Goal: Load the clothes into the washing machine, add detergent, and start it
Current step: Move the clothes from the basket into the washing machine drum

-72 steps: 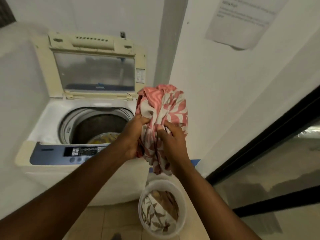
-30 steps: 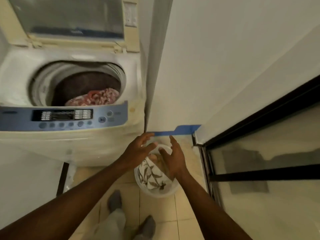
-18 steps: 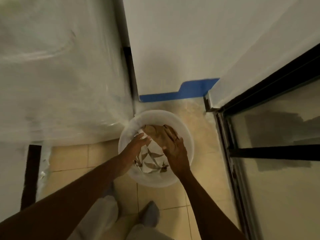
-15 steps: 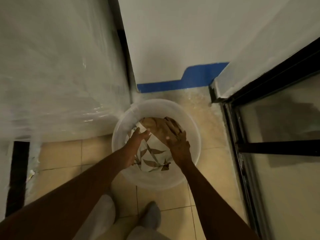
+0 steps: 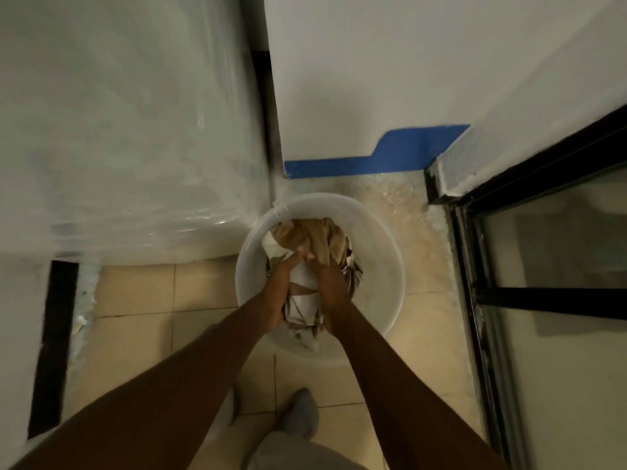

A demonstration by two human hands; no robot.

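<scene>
No writing is readable. Both hands, left hand (image 5: 280,290) and right hand (image 5: 330,293), clamp a crumpled bundle of clothes (image 5: 310,266), tan and white leaf-print fabric, inside a round translucent plastic bucket (image 5: 390,262) on beige tiles beside the glossy white washing machine (image 5: 129,130).

Tight corner around the bucket, open only from above and the near side

The white bucket (image 5: 390,293) stood on the tiled floor (image 5: 135,334), hemmed by the washing machine (image 5: 129,130) touching its left rim, the wall (image 5: 373,79) with the blue strip (image 5: 390,157) behind, and the black door frame (image 5: 475,266) close on the right. Both hands, left (image 5: 276,293) and right (image 5: 330,293), and the bundled clothes (image 5: 312,242) filled most of its mouth. Free floor lay toward the person, beside a grey-socked foot (image 5: 300,415).
</scene>
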